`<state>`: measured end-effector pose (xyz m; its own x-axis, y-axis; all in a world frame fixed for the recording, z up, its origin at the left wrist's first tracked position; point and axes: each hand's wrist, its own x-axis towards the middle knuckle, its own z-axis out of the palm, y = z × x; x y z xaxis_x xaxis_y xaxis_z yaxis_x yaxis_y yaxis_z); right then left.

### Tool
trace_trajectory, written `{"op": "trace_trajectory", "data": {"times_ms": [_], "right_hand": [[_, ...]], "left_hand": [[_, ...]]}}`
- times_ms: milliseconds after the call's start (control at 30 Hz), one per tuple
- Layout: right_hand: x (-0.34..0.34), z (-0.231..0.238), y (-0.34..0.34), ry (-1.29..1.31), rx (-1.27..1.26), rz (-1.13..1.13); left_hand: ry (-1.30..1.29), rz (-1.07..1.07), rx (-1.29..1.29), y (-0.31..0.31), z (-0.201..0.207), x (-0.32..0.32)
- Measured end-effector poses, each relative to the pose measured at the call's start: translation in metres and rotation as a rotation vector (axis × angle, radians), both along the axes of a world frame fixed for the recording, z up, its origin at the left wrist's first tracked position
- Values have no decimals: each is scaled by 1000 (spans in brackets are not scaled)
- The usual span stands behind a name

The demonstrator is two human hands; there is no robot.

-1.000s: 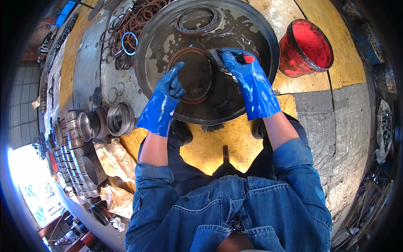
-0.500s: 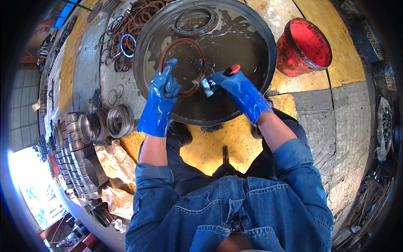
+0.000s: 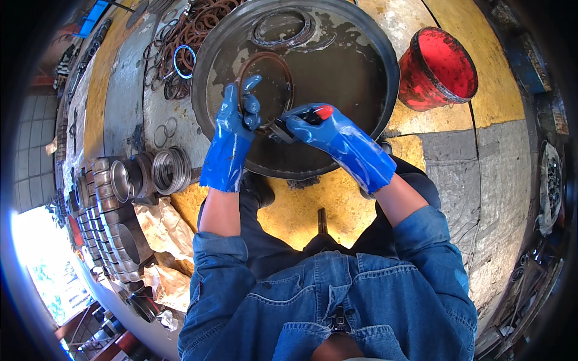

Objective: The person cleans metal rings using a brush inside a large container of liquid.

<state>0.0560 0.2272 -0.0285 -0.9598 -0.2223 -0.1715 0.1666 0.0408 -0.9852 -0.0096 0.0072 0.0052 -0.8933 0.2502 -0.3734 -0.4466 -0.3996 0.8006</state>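
Observation:
A rusty brown metal ring [image 3: 291, 84] stands tilted above a wide round basin [image 3: 390, 72] of dark liquid. My left hand [image 3: 235, 120], in a blue rubber glove, is closed around the ring's left side. In my right hand [image 3: 328, 132], gloved the same way, is a brush [image 3: 324, 112] with a red and black handle. The brush's metal band points left toward the ring's lower part, and its bristles are hard to make out. Several wet rings [image 3: 282, 44] lie together at the basin's far side.
Right of the basin stands a stained red bucket [image 3: 409, 75]. Rusty rings [image 3: 208, 21] are heaped at the far left, one blue ring [image 3: 184, 62] among them. Silvery rings [image 3: 171, 171], stacked metal cylinders [image 3: 108, 210] and brown paper [image 3: 165, 231] lie at the left.
My left hand has turned and shifted its grip on the ring, which now stands more tilted. The brush has moved left and slightly down, along the ring's lower part.

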Motion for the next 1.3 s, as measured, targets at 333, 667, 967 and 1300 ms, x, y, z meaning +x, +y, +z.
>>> {"op": "trace_trajectory", "data": {"times_ms": [333, 667, 967, 1300], "right_hand": [[-22, -20, 10, 250, 563, -469], [-31, -1, 57, 56, 240, -392], [-5, 42, 47, 571, 314, 62], [-42, 6, 72, 609, 617, -50]], "left_hand": [[257, -322, -343, 11, 17, 20], [965, -634, -1673, 16, 2, 19], [806, -872, -1796, 27, 7, 22], [1042, -1059, -1588, 57, 1, 58]]}}
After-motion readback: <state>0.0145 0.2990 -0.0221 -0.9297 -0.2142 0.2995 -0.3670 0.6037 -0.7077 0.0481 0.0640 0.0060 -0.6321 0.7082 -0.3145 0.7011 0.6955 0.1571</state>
